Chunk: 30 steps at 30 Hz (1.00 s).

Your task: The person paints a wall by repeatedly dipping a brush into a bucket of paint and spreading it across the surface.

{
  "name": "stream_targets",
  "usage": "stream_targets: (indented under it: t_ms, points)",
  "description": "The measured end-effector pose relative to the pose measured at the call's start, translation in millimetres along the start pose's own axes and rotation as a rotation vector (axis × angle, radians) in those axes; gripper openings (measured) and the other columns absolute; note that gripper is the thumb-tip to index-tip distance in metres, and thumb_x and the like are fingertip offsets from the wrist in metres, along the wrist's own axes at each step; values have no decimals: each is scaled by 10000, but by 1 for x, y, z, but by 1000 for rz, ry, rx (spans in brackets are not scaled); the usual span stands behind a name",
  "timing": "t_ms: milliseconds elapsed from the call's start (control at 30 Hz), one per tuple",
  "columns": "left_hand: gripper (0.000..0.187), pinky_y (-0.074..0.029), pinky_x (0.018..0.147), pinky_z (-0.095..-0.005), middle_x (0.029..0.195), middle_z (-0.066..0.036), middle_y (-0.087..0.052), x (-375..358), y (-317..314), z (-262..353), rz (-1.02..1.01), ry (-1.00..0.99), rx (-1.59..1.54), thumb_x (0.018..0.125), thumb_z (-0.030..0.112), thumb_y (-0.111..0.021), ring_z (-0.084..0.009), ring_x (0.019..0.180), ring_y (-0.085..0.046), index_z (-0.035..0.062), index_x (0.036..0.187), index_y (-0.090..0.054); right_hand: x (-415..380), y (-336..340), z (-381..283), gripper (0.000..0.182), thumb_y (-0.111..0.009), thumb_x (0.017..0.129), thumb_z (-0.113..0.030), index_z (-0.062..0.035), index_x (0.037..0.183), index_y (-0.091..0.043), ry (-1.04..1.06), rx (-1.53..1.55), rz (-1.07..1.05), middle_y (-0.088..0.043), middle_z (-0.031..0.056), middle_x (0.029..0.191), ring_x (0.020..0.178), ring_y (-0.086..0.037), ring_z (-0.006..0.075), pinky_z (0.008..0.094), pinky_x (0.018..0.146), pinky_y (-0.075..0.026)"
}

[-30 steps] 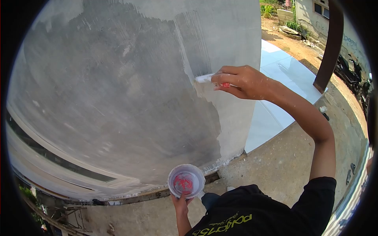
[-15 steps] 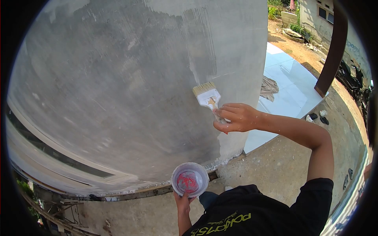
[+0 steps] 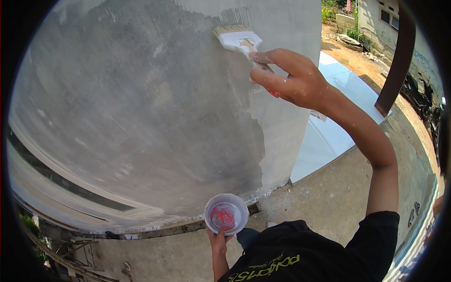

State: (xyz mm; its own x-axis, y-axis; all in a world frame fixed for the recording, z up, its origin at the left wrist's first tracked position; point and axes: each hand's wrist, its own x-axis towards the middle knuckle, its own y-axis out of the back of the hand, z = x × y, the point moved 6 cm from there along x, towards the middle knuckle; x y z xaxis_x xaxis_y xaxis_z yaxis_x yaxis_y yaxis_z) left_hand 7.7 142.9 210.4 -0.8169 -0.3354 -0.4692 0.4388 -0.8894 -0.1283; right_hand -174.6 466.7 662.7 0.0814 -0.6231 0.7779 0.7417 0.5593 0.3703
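Brush [image 3: 239,41]: ahead of and above the bucket, bristles toward the wall [image 3: 159,117], handle in the right hand [image 3: 300,77]. Right hand closed round the handle, thumb and fingers pinching it; arm bent and raised. Left hand [image 3: 218,242] grasping the near side of the bucket [image 3: 242,210], low and close to the shirt [image 3: 305,254], opening facing up.

Step in hand, as judged: a brush stroke on the wall, at the edge where a darker grey patch meets a paler band; streaks [image 3: 239,15] run beyond the bristles. Any further stroke would call for bristles kept flat to the surface, a loose wrist, and the bucket held level, well apart from the brushing arm. A reload would need the brush brought down to the bucket.

Hard to make out: bristle tips merge with the wall tone, so firm contact or a slight gap cannot be told. Handle end partly covered by fingers. Red spot [image 3: 274,93] at the right palm: nature unclear. Bucket contents: red and whitish-grey visible, depth and thickness not readable. Left fingers under the bucket hidden. Beyond the right wrist, a scrap [image 3: 319,115] on the tiles [image 3: 312,145], mostly covered. Frame corners black, cutting off the wall's far side.
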Motion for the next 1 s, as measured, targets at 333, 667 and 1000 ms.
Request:
stream_targets:
  t_ms: [333,667,1000]
  points:
    - [697,-643,758,-462,1405,-176,-427,-5,0,3,-5,-8,-5,859,-116,-409,-375,1118,-618,160,1472,-226,-88,-64,-67,185,-643,901,-177,-151,1060,-551,-102,430,-475,-559,59,924,787,-636,217,325,675,-543]
    - [702,-641,757,-480,1403,-179,-425,-2,-2,-1,-7,18,23,849,-121,-415,-380,1123,-611,157,1466,-228,-11,22,46,264,-728,861,-105,-87,1093,-604,-279,190,-43,-630,106,1017,847,-656,265,338,696,-544]
    - [644,-638,739,-492,1448,-165,-380,11,3,-19,-78,55,35,950,-70,-452,-390,1146,-592,205,1478,-207,-109,-28,-35,270,-681,810,-94,-164,1046,-571,-41,190,-195,-593,63,940,783,-639,207,308,623,-534]
